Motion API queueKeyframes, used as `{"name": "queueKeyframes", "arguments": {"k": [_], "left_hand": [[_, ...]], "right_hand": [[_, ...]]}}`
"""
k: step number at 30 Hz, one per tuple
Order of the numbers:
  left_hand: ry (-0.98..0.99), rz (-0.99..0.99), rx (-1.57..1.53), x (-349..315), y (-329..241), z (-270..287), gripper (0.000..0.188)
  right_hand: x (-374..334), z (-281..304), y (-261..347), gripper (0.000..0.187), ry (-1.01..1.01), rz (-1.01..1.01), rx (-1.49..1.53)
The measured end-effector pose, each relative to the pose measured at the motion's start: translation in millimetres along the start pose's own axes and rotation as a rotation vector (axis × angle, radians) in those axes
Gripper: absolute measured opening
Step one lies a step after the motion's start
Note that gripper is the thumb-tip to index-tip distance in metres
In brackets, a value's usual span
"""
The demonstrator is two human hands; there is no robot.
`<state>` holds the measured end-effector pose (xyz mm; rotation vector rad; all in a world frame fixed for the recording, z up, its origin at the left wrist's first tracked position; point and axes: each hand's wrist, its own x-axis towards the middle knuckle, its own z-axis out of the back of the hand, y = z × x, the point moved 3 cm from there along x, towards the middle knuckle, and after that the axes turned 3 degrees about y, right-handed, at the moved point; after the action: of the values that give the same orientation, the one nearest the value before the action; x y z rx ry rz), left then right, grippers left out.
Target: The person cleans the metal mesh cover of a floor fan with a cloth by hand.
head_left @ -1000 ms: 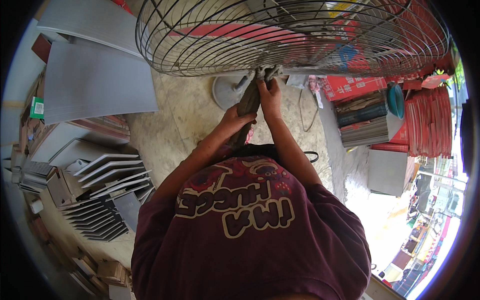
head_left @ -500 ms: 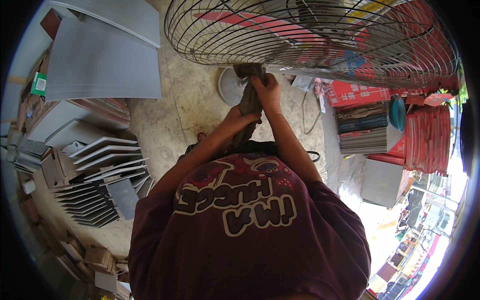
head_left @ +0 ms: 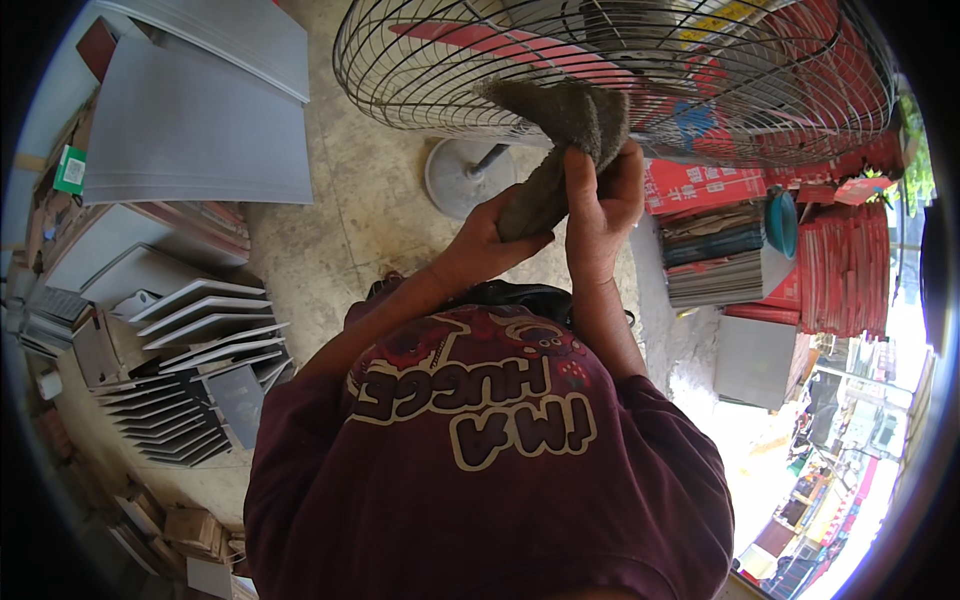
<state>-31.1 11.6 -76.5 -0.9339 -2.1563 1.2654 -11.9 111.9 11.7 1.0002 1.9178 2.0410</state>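
A dark grey-brown cloth point(head_left: 575, 118) is bunched between my two hands, its upper end fanned out in front of the wire guard of a large fan point(head_left: 420, 85). My left hand point(head_left: 492, 232) is wrapped round the cloth's lower part. Higher up on the right, my right hand point(head_left: 605, 205) pinches it between thumb and fingers. Behind the guard, a red fan blade point(head_left: 510, 48) shows. The fan's round grey base point(head_left: 450, 180) stands on the floor beyond my left hand. Whether the cloth touches the guard, I cannot tell.
Grey panels point(head_left: 200, 120) lie at the far left, above a rack of tilted tile samples point(head_left: 205, 310). On the right are stacked tiles point(head_left: 715, 285), a teal round item point(head_left: 781, 225) and red cartons point(head_left: 845, 270). A grey-white box point(head_left: 757, 360) stands nearer.
Both hands have moved with the cloth; the right hand shifted right and slightly nearer. The cloth's upper end has spread out and risen over the guard. More of the fan base shows.
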Motion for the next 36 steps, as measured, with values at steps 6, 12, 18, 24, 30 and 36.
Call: {"name": "queueKeyframes", "arguments": {"k": [6,12,18,24,30,36], "left_hand": [[0.060,0.004,0.026,-6.7,-14.8,1.2,0.033],[-0.066,0.249,-0.200,-13.7,46.8,26.3,0.025],[-0.142,0.500,-0.311,-21.0,78.4,46.6,0.022],[-0.244,0.553,-0.337,-26.1,80.4,59.3,0.024],[-0.251,0.442,-0.350,-27.6,73.8,64.6,0.023],[-0.262,0.316,-0.251,-28.7,39.9,59.5,0.026]], "right_hand": [[-5.0,-13.8,8.8,0.031,0.098,0.153,-0.034],[-6.5,-18.9,-76.8,0.043,0.274,-0.146,-0.379],[-19.9,-14.0,-164.8,0.040,0.322,-0.520,-0.426],[-36.0,-14.0,-212.1,0.029,0.081,-1.081,0.202],[-28.8,-26.0,-201.8,0.030,0.040,-1.018,0.361],[-13.2,-43.5,-143.8,0.027,0.019,-0.813,0.395]]}}
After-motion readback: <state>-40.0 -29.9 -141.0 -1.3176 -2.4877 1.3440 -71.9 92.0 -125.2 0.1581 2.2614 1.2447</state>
